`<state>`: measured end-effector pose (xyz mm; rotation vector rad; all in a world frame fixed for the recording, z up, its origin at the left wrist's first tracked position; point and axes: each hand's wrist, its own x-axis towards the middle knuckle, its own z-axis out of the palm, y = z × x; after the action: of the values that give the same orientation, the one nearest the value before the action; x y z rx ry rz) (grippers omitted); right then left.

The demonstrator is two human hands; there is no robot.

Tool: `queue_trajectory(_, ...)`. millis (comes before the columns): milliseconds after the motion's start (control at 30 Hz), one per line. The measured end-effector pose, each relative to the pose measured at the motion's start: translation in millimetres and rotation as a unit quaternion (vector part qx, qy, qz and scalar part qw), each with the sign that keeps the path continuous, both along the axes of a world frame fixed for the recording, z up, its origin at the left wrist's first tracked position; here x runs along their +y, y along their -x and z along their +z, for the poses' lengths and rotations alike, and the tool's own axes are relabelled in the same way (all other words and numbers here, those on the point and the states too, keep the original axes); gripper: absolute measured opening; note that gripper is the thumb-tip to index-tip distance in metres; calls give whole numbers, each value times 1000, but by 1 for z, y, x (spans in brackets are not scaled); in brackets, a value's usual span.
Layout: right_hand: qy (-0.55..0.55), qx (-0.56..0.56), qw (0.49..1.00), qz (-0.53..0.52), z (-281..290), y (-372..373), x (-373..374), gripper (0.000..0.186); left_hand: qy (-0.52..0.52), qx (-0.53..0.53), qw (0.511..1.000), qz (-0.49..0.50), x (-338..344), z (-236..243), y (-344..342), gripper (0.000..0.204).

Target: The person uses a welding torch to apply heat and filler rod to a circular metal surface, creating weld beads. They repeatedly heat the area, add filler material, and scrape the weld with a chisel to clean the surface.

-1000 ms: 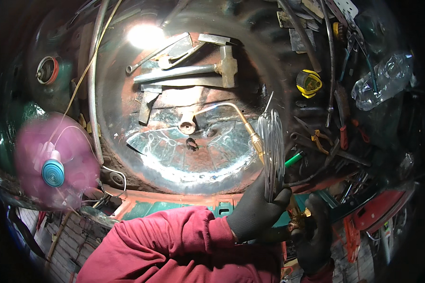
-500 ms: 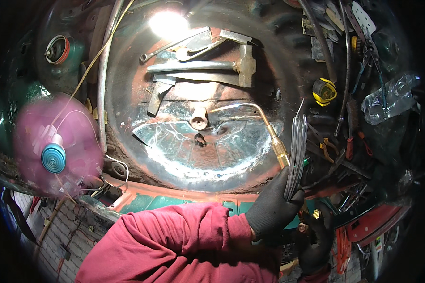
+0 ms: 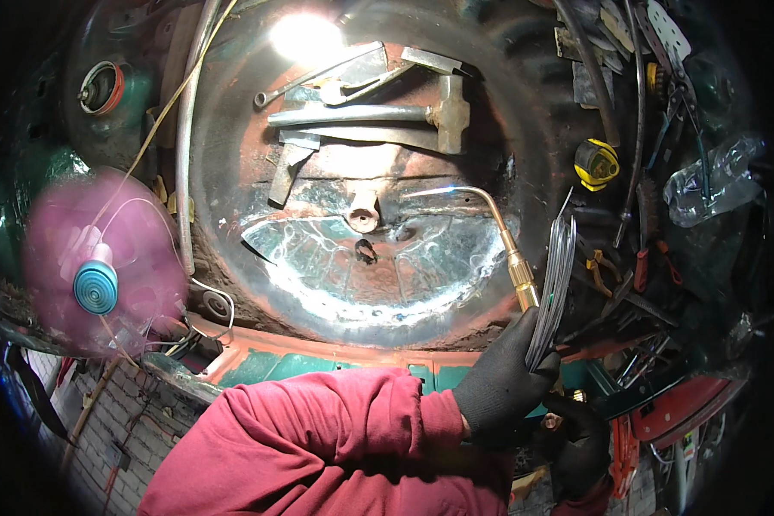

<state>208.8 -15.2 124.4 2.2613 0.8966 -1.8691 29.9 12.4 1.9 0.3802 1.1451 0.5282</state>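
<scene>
My left hand (image 3: 499, 383), in a black glove, grips a bundle of thin metal wire rods (image 3: 555, 279) together with a brass gas torch (image 3: 516, 267). The torch's bent nozzle points left, with a small pale blue flame at its tip, just right of a short metal cylinder (image 3: 363, 211) in the round metal well (image 3: 301, 241). My right hand (image 3: 576, 443), also gloved, is closed around the brass valve end of the torch (image 3: 552, 420), below my left hand and partly in shadow.
Hammers (image 3: 447, 116), a wrench and metal pieces lie in the well's upper part. At right are a yellow tape measure (image 3: 595, 163), pliers and a plastic bottle (image 3: 718, 181). At left sit a pink translucent object (image 3: 69, 224) with a blue disc, cables and a long pipe (image 3: 189, 146).
The view has shifted, so the well sits further right and higher. The torch nozzle has drawn slightly rightward from the metal cylinder. My right hand's fingers have moved over the valve.
</scene>
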Motion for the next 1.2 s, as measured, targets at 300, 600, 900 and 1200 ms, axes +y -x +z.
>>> queue_trajectory(300, -40, 26, 999, -14, -3, -2, -7, 25, 19, -21, 1000, -5, 3, 1, 3, 49)
queue_trajectory(600, -35, 39, 998, -41, -2, -3, -10, 30, -5, 1, 1000, -11, 2, 0, 1, 29)
queue_trajectory(900, -11, 42, 993, -107, -2, 0, -8, 37, 9, -62, 998, -8, 12, -5, 23, 33)
queue_trajectory(1200, -16, 8, 997, -73, -6, -10, -3, 47, 91, 91, 974, -186, -8, -54, 133, 46)
